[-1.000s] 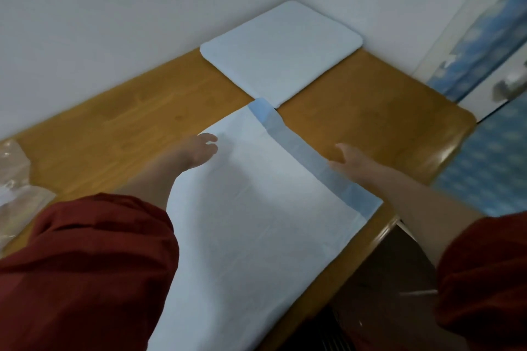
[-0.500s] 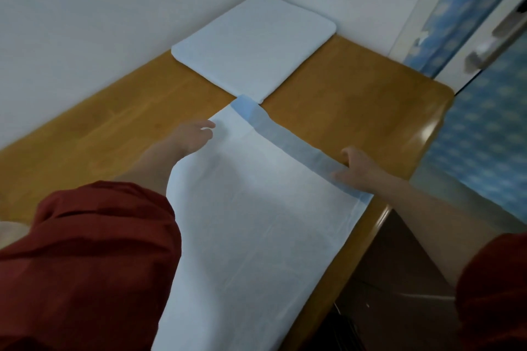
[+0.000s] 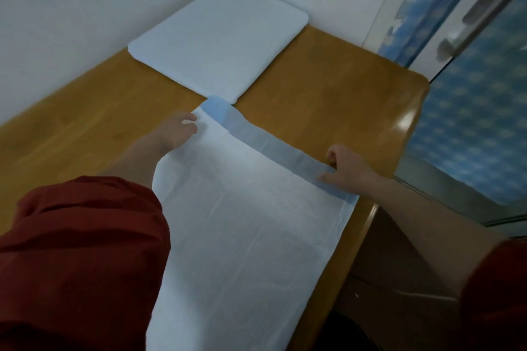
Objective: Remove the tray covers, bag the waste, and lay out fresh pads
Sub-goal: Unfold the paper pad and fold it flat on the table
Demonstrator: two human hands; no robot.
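Leaning over the tabletop (image 3: 313, 88), the person works with both hands at the far end of a fresh pad (image 3: 242, 225). The pad is spread flat, its long axis running from the near edge toward the far corner. Its far end is finished with a blue band (image 3: 256, 137) that lies crosswise between the two hands.

The right hand (image 3: 346, 167) sits on the band's right end, close to the tabletop's right edge, with the thumb laid on the blue and the fingers curled, pinching the pad there. The left hand (image 3: 175, 132) rests at the pad's left side just short of the band. Its fingers are loosely bent on the white sheet, and I cannot tell whether it pinches or only presses.

A square white pad (image 3: 219, 37) fills the far corner against the walls, and the band's far tip touches its nearest corner.

The pad stretches back from the hands toward the person, so any squaring up looks to be done by shifting this far end. The left hand is nearer the touching corner and the right is nearer the tabletop's edge, where the pad's corner comes very close to hanging over.
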